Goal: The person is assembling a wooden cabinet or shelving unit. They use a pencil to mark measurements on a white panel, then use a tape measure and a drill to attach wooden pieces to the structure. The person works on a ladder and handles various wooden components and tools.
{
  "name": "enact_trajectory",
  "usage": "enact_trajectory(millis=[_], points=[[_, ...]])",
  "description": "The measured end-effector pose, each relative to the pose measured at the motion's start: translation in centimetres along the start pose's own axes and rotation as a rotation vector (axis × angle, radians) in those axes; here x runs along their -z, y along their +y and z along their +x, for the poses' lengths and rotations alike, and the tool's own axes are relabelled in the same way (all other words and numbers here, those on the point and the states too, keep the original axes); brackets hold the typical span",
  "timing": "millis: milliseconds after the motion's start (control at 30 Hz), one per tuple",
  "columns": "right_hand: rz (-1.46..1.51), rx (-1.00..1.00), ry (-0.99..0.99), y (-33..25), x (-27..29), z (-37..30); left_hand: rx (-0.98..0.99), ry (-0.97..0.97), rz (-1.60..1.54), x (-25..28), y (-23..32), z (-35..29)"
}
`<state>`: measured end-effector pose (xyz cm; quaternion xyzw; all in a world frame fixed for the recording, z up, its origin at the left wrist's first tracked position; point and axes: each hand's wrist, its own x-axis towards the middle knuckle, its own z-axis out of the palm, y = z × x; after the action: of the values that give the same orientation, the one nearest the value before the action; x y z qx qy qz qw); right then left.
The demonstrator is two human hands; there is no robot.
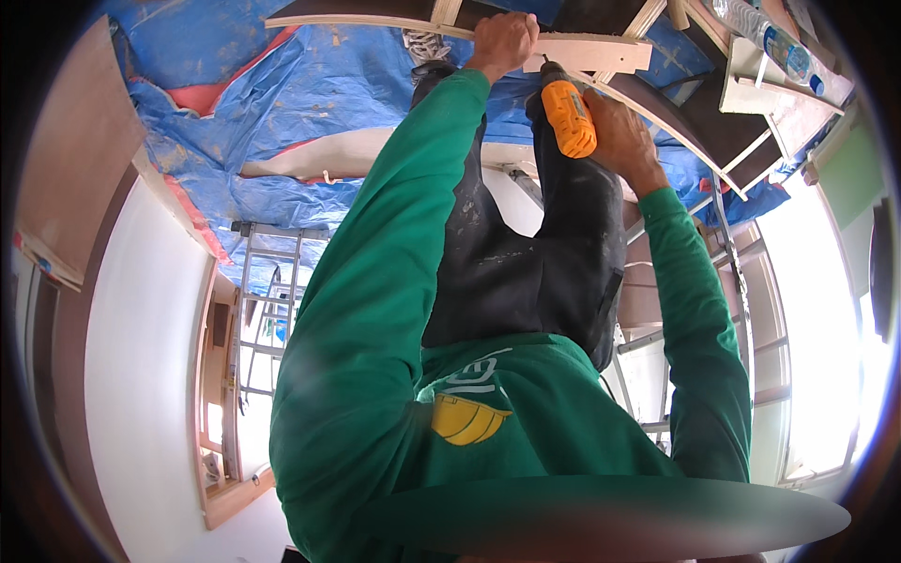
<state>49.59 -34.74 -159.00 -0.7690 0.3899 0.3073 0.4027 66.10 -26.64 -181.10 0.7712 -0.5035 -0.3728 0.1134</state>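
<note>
My right hand [621, 139] is wrapped round an orange cordless drill [569, 118]. The drill points away from me, and its bit ends at or close to the near edge of a pale wooden block [601, 54]. Just left of the block, my left hand [507, 42] grips a long curved wooden strip [375, 21], fingers closed over it. The strip edges a dark panel [361, 7] at the top of the view. A second curved wooden strip [668, 128] runs down to the right, beside my right hand.
Blue plastic sheeting [235, 122] covers the floor. My legs in dark trousers [526, 272] are below my hands. A metal ladder [272, 253] stands at left, with another ladder [737, 272] at right. A clear plastic bottle [786, 52] lies at the upper right near wooden offcuts [751, 80].
</note>
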Motion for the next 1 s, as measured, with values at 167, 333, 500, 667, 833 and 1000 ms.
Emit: enact_trajectory(millis=[167, 333, 500, 667, 833, 1000], points=[[0.147, -0.024, 0.206, -1.1, 0.9, -6.3, 0.072, -0.086, -0.01, 1.0, -0.5, 0.7], [0.515, -0.158, 0.334, 1.4, -2.6, -15.3, -0.148, -0.065, 0.029, 1.8, 0.0, 1.3], [0.727, -0.492, 0.385, 1.1, -3.7, -25.3, -0.146, -0.419, -0.06, 4.7, 3.4, 2.2], [0.869, -0.796, 0.471, -1.6, -6.5, -34.0, -0.039, -0.579, -0.132, 10.2, 3.7, 0.4], [1.06, -0.816, 0.627, -4.0, -11.6, -36.3, 0.071, -0.694, -0.378, 20.3, 3.9, -3.9], [1.124, -0.758, 0.714, -5.5, -13.5, -36.4, 0.044, -0.777, -0.618, 29.4, 8.0, -9.6]])
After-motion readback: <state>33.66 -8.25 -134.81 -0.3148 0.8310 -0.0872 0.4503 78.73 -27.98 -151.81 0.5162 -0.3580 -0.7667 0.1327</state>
